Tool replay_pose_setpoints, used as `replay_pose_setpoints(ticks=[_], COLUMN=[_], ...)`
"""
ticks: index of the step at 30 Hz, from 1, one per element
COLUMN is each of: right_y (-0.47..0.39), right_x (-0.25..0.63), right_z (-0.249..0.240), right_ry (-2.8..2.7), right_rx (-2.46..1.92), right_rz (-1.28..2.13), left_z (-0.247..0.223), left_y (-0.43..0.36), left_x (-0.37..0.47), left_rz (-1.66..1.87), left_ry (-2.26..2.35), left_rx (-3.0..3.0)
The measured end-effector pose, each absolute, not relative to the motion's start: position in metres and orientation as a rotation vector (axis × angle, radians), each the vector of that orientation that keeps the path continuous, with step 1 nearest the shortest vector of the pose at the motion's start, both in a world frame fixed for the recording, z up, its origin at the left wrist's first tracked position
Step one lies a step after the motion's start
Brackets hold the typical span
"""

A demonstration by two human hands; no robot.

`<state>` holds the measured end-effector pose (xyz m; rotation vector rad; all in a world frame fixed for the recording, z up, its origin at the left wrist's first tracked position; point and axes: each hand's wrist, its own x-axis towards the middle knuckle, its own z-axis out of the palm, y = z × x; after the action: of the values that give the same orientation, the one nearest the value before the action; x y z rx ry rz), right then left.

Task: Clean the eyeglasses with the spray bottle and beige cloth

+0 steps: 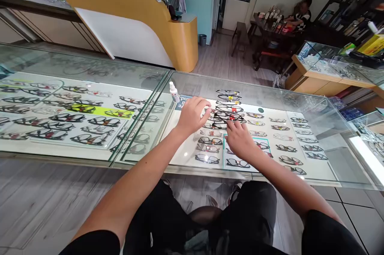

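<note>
Here, close by, the wearer's dark-trousered knees [255, 203] sit below the near edge of a glass display counter [192, 170]. Toward its middle, the right hand [242, 139] reaches in, fingertips at a pair of black eyeglasses [222, 115]; whether they pinch it, I cannot tell. The glasses look light and fairly stiff, probably delicate at the hinges and smooth enough to slide on glass; the bridge or the temple beside a hinge seems the safest hold, keeping fingers off the lenses. To the left, the left hand [192, 114] is loosely curved, thumb apart, visibly holding nothing. Farther, more eyeglasses [229, 97] line up; left of them stands a white spray bottle [174, 92].
</note>
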<state>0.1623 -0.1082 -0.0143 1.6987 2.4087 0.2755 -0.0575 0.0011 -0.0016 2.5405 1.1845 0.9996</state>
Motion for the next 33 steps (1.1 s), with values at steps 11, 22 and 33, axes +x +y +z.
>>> replay_pose_setpoints(ticks=[11, 22, 33], right_y=[-0.103, 0.083, 0.107], right_x=[0.179, 0.234, 0.232], right_z=[0.010, 0.033, 0.011], right_ry=[2.478, 2.183, 2.155], right_rx=[1.754, 2.127, 2.141], right_rz=[0.138, -0.193, -0.207], left_z=[-0.014, -0.016, -0.021], left_y=[0.004, 0.003, 0.004], left_x=[-0.068, -0.070, -0.063], left_rz=[0.942, 0.857, 0.550], left_ry=[1.170, 1.194, 1.142], left_rx=[2.369, 2.348, 2.489])
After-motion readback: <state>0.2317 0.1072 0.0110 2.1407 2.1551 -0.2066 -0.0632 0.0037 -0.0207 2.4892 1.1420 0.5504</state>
